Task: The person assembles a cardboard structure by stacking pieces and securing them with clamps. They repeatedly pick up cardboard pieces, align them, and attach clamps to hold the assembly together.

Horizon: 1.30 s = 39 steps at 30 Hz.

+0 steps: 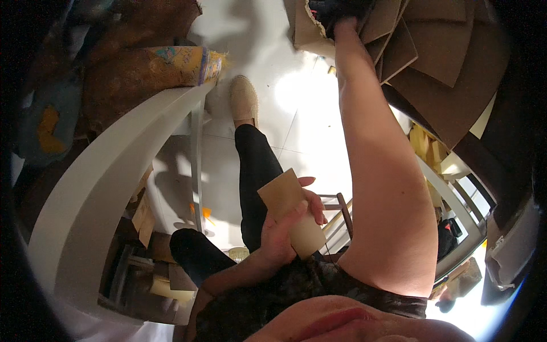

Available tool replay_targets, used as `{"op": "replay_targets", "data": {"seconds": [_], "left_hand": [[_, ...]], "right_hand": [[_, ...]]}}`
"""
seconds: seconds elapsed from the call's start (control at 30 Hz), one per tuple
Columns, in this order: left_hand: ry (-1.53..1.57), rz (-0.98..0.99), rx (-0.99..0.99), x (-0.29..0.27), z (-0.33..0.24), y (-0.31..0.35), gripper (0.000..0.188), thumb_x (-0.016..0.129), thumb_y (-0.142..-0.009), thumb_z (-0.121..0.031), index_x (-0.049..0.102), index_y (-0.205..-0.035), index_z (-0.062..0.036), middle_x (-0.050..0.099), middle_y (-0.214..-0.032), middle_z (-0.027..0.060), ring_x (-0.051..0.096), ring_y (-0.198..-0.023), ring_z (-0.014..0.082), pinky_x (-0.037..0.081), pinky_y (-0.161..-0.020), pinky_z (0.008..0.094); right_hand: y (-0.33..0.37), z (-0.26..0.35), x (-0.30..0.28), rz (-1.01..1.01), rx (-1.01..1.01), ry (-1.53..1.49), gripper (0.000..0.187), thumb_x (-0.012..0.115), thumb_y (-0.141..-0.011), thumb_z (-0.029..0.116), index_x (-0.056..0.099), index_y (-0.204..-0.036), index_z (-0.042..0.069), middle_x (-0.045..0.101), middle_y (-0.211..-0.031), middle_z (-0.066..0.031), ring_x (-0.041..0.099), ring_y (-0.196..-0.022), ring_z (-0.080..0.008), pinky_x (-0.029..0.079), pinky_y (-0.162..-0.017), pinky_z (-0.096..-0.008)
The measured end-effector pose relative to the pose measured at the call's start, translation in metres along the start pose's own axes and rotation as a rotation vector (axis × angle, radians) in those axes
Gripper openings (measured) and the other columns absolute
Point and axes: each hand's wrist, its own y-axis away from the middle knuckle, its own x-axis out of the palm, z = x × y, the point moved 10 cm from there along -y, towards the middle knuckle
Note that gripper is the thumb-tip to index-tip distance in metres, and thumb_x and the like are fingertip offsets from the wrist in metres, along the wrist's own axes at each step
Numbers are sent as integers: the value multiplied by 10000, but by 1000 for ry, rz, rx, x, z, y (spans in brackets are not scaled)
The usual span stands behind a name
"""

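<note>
In my left hand (279,231) is a flat tan rectangular piece (280,194), like card or thin board, tilted over my lap. The thumb lies across its face and the fingers wrap behind its right edge. My right arm stretches far forward to the top of the view. There my right hand (345,21) meets a dark object (330,10) with small red marks, beside a stack of brown flat sheets (436,45). Shadow and the picture's edge hide those fingers, so I cannot make out whether they hold anything.
A pale curved table edge (108,154) runs along the left, with a brown, paint-marked cloth-like thing (176,62) on it. Below are wooden pieces (165,282) on a shelf. A beige shoe (245,97) stands on the tiled floor. At right are a pale frame (450,199) and yellow items (427,145).
</note>
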Motion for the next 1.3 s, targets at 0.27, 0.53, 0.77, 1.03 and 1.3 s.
{"op": "replay_targets", "data": {"seconds": [0.27,0.53,0.77,1.03,1.3], "left_hand": [[5,-11,2,3,-3,0,440,438,-938,-123,334,-1342,18,544,-936,111,538,-819,164,463,-779,323],[-46,-26,34,3,-3,1,416,471,-934,-121,371,-1315,12,551,-920,103,543,-801,159,471,-769,328],[-7,-154,70,-9,1,-7,378,529,-912,-170,446,-1246,-13,565,-889,78,553,-774,153,467,-760,341],[-44,-167,-8,-12,18,-7,345,574,-886,-161,495,-1186,-10,585,-883,75,583,-758,152,486,-759,328],[-31,-197,-6,-7,9,-11,342,527,-890,-142,458,-1197,-8,553,-848,66,543,-764,159,462,-775,339]], "right_hand": [[-6,7,10,50,-41,144,272,495,-888,226,704,-900,52,668,-954,-188,652,-912,-319,506,-796,-442],[11,5,14,150,-138,452,280,483,-903,232,705,-931,63,666,-986,-190,655,-931,-324,514,-807,-456],[80,130,-126,-95,-533,311,244,526,-833,176,697,-961,59,676,-918,-166,651,-879,-308,520,-752,-394],[24,28,24,326,104,419,363,579,-891,281,627,-1235,177,550,-1326,-59,543,-1172,-335,475,-872,-576],[4,13,66,347,16,562,359,572,-896,275,625,-1238,181,546,-1332,-50,537,-1180,-331,467,-883,-575]]}}
